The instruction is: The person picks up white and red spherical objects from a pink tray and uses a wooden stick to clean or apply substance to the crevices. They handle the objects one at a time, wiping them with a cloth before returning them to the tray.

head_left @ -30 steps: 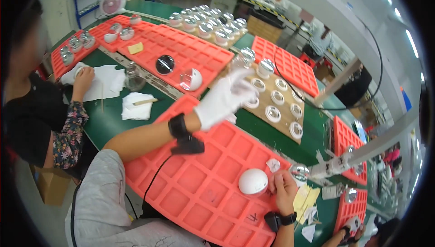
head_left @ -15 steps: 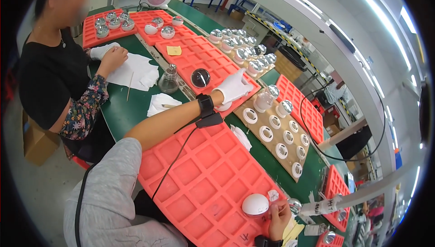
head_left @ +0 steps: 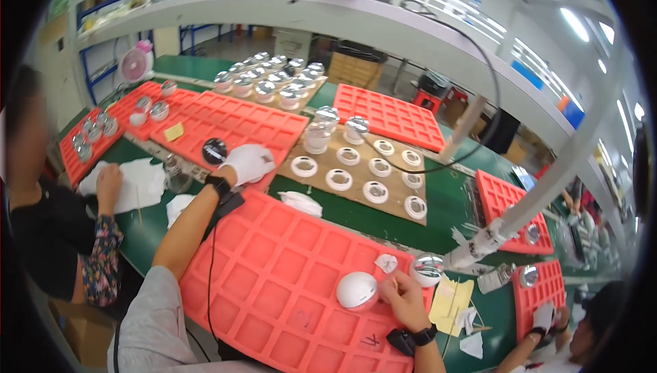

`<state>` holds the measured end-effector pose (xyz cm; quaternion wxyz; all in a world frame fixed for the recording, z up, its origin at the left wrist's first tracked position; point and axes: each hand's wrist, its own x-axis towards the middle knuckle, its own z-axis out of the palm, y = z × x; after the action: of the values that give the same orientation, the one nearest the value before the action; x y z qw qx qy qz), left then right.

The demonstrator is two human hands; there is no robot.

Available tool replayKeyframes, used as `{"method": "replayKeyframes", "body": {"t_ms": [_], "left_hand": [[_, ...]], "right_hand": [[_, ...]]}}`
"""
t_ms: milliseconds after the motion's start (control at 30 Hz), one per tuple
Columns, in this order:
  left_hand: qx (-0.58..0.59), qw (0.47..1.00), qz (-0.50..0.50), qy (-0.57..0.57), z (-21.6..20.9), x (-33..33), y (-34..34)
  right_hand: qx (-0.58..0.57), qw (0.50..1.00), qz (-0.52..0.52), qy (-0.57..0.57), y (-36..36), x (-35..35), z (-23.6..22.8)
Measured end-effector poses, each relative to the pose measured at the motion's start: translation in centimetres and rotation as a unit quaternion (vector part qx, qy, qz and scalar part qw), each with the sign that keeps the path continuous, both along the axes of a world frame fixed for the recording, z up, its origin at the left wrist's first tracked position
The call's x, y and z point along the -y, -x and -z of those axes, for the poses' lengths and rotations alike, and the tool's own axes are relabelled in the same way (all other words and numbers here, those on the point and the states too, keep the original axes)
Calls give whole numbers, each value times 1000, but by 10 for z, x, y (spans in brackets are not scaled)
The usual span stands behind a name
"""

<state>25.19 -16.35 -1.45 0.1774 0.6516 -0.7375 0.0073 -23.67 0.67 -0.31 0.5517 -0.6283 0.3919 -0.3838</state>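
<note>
My left hand (head_left: 250, 165), in a white glove, reaches over the far red tray (head_left: 277, 123). Its fingers look curled downward; whatever they hold is hidden beneath the glove. Just left of it sits a dark, shiny globe (head_left: 214, 151). My bare right hand (head_left: 405, 299) is at the right end of the near red tray (head_left: 270, 270), thumb and fingers pinched together. What is between the fingertips cannot be made out. Beside them lies a smooth white dome (head_left: 357, 291). A crumpled white scrap (head_left: 386, 263) and a silver-topped globe (head_left: 428, 269) are close by.
A brown board (head_left: 356, 194) carries white rings and several silver-topped globes. More globes crowd a far board (head_left: 263, 79). Co-workers sit at left and lower right. A taped post (head_left: 479, 246) and a hanging cable stand in reach. Yellow paper (head_left: 452, 302) lies at right.
The whole view has swung to the right, bringing in a second co-worker. My left hand stays by the dark globe, its fingers looking more curled. My right hand remains beside the white dome.
</note>
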Motion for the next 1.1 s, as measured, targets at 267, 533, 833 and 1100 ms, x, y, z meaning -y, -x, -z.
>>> {"method": "replayKeyframes", "body": {"t_ms": [267, 533, 833, 1100], "left_hand": [[-236, 972, 4, 13, 12, -2, -1], [-519, 853, 50, 2, 21, -9, -13], [-503, 861, 74, 8, 7, -6, -2], [-517, 854, 57, 7, -2, -12, -5]], "right_hand": [[-29, 999, -32, -19, 6, 4, 13], [-66, 997, -32, -12, 1, 5, 3], [-105, 992, 3, 69, -4, 8, 3], [-76, 994, -13, -72, 10, 8, 57]]}}
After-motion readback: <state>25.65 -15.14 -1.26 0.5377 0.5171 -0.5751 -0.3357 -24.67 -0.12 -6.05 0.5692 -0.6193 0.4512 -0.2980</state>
